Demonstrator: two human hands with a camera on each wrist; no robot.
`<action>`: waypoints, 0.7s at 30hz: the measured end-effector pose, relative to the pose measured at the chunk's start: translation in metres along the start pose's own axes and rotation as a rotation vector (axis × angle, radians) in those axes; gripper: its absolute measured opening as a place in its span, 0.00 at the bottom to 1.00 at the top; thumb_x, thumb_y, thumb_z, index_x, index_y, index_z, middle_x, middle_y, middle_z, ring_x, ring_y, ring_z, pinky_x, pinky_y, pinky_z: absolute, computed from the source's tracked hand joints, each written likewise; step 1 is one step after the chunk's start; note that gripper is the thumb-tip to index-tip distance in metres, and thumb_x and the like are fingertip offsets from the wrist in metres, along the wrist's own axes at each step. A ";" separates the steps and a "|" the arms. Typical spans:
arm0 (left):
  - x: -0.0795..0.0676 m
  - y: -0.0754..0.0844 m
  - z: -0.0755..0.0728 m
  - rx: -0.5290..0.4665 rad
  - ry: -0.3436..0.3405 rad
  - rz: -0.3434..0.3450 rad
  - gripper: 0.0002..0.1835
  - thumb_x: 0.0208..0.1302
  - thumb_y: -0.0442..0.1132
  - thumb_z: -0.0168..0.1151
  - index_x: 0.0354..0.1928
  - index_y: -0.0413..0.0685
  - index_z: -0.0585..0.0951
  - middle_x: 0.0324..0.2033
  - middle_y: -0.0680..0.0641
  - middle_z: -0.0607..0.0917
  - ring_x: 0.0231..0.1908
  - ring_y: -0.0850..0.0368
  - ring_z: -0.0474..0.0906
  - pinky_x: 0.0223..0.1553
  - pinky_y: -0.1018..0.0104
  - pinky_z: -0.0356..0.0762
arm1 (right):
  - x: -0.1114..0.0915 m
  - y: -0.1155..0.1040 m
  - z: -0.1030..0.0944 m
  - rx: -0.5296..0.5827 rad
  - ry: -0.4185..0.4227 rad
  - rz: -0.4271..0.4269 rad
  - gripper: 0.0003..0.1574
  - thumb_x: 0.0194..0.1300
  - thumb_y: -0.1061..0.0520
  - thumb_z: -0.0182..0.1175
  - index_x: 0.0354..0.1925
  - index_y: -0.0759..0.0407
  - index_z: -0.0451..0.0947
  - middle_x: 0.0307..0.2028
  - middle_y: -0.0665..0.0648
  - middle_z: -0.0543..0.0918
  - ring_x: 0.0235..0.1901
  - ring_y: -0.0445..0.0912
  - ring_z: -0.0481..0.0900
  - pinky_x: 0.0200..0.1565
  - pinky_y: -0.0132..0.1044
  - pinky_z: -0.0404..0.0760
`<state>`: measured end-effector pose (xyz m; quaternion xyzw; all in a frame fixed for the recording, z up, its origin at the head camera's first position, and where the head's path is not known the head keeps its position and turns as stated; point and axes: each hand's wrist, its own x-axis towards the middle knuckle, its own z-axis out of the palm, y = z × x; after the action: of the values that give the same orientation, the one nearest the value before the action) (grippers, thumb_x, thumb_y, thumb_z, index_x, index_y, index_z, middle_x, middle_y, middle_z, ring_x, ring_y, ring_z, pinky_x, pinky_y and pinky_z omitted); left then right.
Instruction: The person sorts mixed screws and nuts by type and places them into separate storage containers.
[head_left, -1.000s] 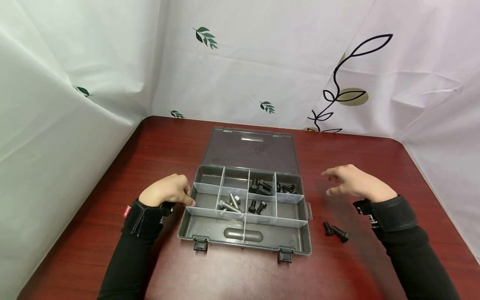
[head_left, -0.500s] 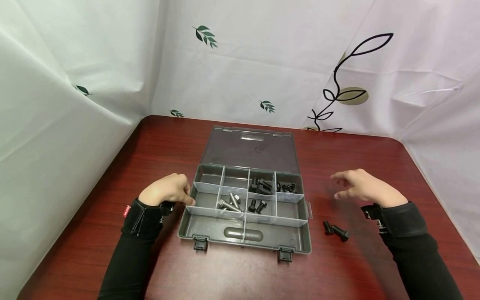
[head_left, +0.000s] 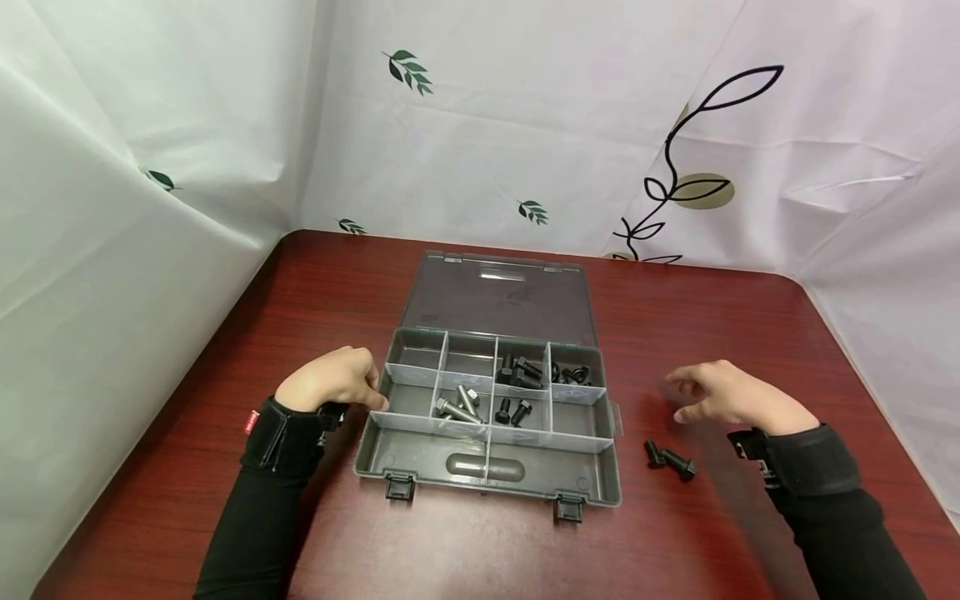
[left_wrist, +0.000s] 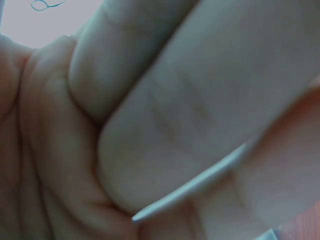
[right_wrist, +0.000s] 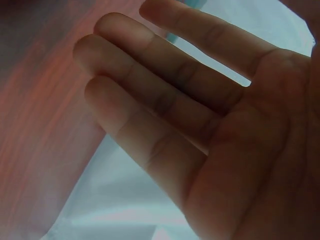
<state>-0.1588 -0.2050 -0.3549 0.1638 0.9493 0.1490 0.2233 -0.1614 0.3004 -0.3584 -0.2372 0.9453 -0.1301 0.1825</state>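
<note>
A grey plastic compartment box (head_left: 551, 498) lies with its lid (head_left: 502, 292) folded back. My left hand (head_left: 330, 379) grips the box's left edge, thumb tip at the rim; the left wrist view shows its fingers curled toward the palm. Silver bolts (head_left: 459, 407) fill one middle compartment, and black bolts (head_left: 513, 411) lie in the one beside it. More black bolts (head_left: 522, 372) and small black rings (head_left: 573, 375) occupy back compartments. To the right, my right hand (head_left: 738, 395) hovers with loosely bent fingers and holds nothing, beyond two loose black bolts (head_left: 678, 465) on the table.
The dark red wooden table (head_left: 465, 554) is bordered by white patterned cloth (head_left: 465, 150) at the back and sides. Two black latches (head_left: 568, 508) stick out from the box's front edge. Several box compartments hold nothing.
My right hand has moved right, away from the box, and then a little nearer to me. The left hand, the box and the bolts stay in place.
</note>
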 end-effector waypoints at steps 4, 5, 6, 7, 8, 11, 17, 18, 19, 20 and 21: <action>0.000 0.000 0.000 -0.005 -0.003 -0.007 0.19 0.46 0.48 0.67 0.11 0.55 0.68 0.11 0.59 0.60 0.18 0.61 0.58 0.23 0.67 0.56 | -0.003 -0.002 0.005 0.009 -0.026 0.003 0.35 0.48 0.47 0.68 0.49 0.67 0.75 0.35 0.52 0.76 0.36 0.49 0.74 0.36 0.43 0.73; 0.000 0.000 0.000 -0.004 -0.004 -0.010 0.18 0.46 0.48 0.67 0.11 0.55 0.68 0.11 0.59 0.60 0.18 0.61 0.58 0.23 0.67 0.57 | -0.003 -0.002 0.006 0.018 -0.032 0.008 0.34 0.48 0.47 0.68 0.49 0.67 0.75 0.35 0.52 0.76 0.36 0.49 0.74 0.36 0.42 0.73; 0.000 0.000 0.000 -0.005 -0.005 -0.010 0.18 0.46 0.48 0.68 0.11 0.55 0.69 0.12 0.59 0.60 0.18 0.61 0.58 0.23 0.67 0.57 | -0.004 -0.003 0.007 0.021 -0.040 0.013 0.34 0.48 0.47 0.68 0.49 0.67 0.75 0.35 0.52 0.76 0.35 0.49 0.74 0.35 0.42 0.73; -0.001 0.000 0.000 -0.005 -0.004 -0.009 0.18 0.46 0.48 0.68 0.11 0.55 0.69 0.12 0.59 0.60 0.18 0.61 0.58 0.23 0.67 0.57 | -0.004 -0.003 0.008 0.026 -0.048 0.019 0.34 0.48 0.47 0.68 0.48 0.67 0.75 0.35 0.52 0.76 0.35 0.48 0.74 0.35 0.42 0.73; -0.001 0.000 0.000 -0.004 -0.004 -0.007 0.18 0.46 0.48 0.68 0.11 0.55 0.69 0.12 0.59 0.60 0.18 0.61 0.58 0.23 0.67 0.58 | -0.005 -0.003 0.009 0.030 -0.054 0.023 0.34 0.48 0.47 0.69 0.48 0.67 0.75 0.35 0.51 0.77 0.35 0.48 0.74 0.35 0.41 0.73; 0.000 0.000 0.000 0.003 -0.001 -0.007 0.19 0.46 0.49 0.67 0.11 0.55 0.68 0.12 0.59 0.59 0.18 0.61 0.58 0.23 0.67 0.57 | -0.006 -0.004 0.012 0.049 -0.070 0.043 0.34 0.47 0.47 0.69 0.48 0.67 0.75 0.35 0.52 0.77 0.35 0.47 0.74 0.35 0.41 0.73; 0.000 0.001 -0.001 0.008 -0.003 -0.010 0.18 0.46 0.49 0.67 0.11 0.55 0.69 0.12 0.59 0.60 0.19 0.61 0.59 0.23 0.66 0.58 | -0.008 -0.007 0.019 0.072 -0.080 0.032 0.30 0.46 0.47 0.70 0.44 0.64 0.77 0.34 0.51 0.77 0.34 0.47 0.74 0.35 0.41 0.73; 0.000 0.001 -0.001 0.009 -0.004 -0.011 0.18 0.46 0.49 0.67 0.11 0.55 0.69 0.12 0.59 0.61 0.19 0.61 0.60 0.24 0.66 0.58 | -0.009 -0.008 0.020 0.073 -0.080 0.028 0.29 0.46 0.48 0.70 0.43 0.63 0.77 0.34 0.51 0.77 0.34 0.47 0.74 0.35 0.40 0.73; 0.000 0.001 -0.001 0.009 -0.005 -0.013 0.18 0.46 0.49 0.67 0.11 0.55 0.69 0.12 0.59 0.61 0.19 0.61 0.60 0.24 0.66 0.59 | -0.009 -0.009 0.021 0.075 -0.078 0.024 0.28 0.46 0.48 0.70 0.42 0.63 0.77 0.34 0.51 0.77 0.34 0.47 0.74 0.35 0.40 0.73; 0.000 0.001 -0.001 0.010 -0.006 -0.016 0.18 0.46 0.49 0.68 0.11 0.55 0.69 0.12 0.59 0.61 0.20 0.60 0.60 0.24 0.66 0.59 | -0.010 -0.010 0.022 0.077 -0.078 0.024 0.27 0.45 0.48 0.70 0.42 0.62 0.77 0.33 0.51 0.77 0.34 0.46 0.74 0.35 0.40 0.73; 0.000 0.001 -0.001 0.010 -0.006 -0.016 0.18 0.46 0.49 0.68 0.11 0.55 0.70 0.12 0.59 0.61 0.20 0.60 0.60 0.24 0.66 0.59 | -0.010 -0.011 0.022 0.079 -0.081 0.025 0.27 0.46 0.48 0.70 0.42 0.62 0.77 0.34 0.51 0.77 0.34 0.46 0.74 0.35 0.40 0.73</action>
<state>-0.1588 -0.2041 -0.3532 0.1578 0.9507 0.1418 0.2264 -0.1395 0.2928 -0.3718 -0.2230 0.9342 -0.1552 0.2312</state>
